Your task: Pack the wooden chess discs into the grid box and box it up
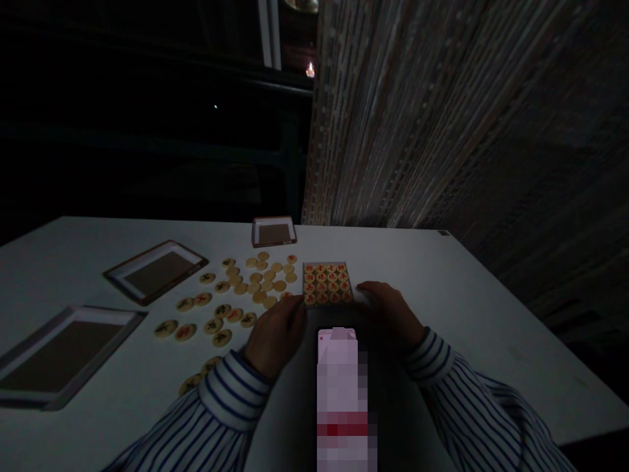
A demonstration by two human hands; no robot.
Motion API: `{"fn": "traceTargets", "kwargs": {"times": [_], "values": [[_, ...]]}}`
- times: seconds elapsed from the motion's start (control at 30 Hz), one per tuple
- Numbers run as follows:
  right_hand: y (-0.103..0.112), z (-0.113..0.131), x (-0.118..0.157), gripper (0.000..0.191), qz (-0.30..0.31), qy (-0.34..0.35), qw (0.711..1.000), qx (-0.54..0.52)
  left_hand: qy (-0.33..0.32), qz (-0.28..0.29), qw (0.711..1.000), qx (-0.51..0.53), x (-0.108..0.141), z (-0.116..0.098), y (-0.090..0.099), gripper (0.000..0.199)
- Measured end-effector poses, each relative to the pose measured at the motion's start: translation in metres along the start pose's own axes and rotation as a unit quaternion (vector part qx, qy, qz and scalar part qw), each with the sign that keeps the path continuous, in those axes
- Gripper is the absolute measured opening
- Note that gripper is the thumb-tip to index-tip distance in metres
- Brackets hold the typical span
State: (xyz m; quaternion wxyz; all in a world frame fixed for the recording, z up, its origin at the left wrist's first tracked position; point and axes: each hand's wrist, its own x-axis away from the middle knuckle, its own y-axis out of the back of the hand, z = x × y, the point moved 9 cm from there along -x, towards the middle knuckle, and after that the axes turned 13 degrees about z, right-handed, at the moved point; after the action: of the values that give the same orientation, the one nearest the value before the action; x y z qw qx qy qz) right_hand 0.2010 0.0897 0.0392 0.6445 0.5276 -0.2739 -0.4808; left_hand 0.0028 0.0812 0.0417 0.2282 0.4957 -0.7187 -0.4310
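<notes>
A shallow box (349, 288) holds Chinese chess pieces (322, 287) in neat rows, their red characters facing up. My left hand (276, 333) is at its near left corner, with the fingers curled against the edge; the thumb is partly in shadow. Just right of the box, my right hand (393, 313) has its fingers stretched towards it and apart, holding nothing. Many loose chess pieces (240, 288) lie scattered to the left, some face up with black or red characters, others showing plain faces.
Three shallow box parts lie on the white table (393, 252): one tray (274, 233) at the back, another (156, 270) at the left, and a larger-looking one (69, 357) nearer me. A lit phone (341, 393) lies between my forearms. A string curtain (373, 118) hangs behind.
</notes>
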Motion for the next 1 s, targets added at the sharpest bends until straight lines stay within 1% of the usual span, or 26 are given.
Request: {"fn": "traceTargets", "kwargs": {"times": [0.13, 0.23, 0.3, 0.43, 0.63, 0.8, 1.0], "values": [[-0.009, 0.0, -0.001, 0.043, 0.049, -0.027, 0.998, 0.013, 0.013, 0.012, 1.0, 0.015, 0.0, 0.002, -0.002, 0.033], [-0.013, 0.007, -0.005, 0.039, 0.084, -0.04, 0.995, 0.027, 0.024, 0.015, 0.999, 0.016, 0.0, 0.004, -0.003, 0.034], [-0.013, 0.009, -0.007, 0.036, 0.095, -0.05, 0.994, 0.027, 0.035, 0.021, 0.999, 0.01, 0.0, 0.005, -0.005, 0.035], [-0.014, 0.008, -0.009, 0.034, 0.098, -0.063, 0.993, 0.025, 0.049, 0.032, 0.998, -0.001, -0.002, 0.005, -0.006, 0.035], [-0.015, 0.009, -0.01, 0.032, 0.096, -0.055, 0.994, 0.015, 0.072, 0.031, 0.997, -0.027, -0.004, 0.006, -0.007, 0.037], [-0.016, 0.008, -0.01, 0.032, 0.092, -0.053, 0.994, 0.032, 0.071, 0.022, 0.997, -0.018, -0.005, 0.005, -0.006, 0.037], [-0.019, 0.004, -0.011, 0.032, 0.096, -0.063, 0.993, 0.031, 0.064, 0.031, 0.997, -0.007, -0.006, 0.006, -0.007, 0.036]]}}
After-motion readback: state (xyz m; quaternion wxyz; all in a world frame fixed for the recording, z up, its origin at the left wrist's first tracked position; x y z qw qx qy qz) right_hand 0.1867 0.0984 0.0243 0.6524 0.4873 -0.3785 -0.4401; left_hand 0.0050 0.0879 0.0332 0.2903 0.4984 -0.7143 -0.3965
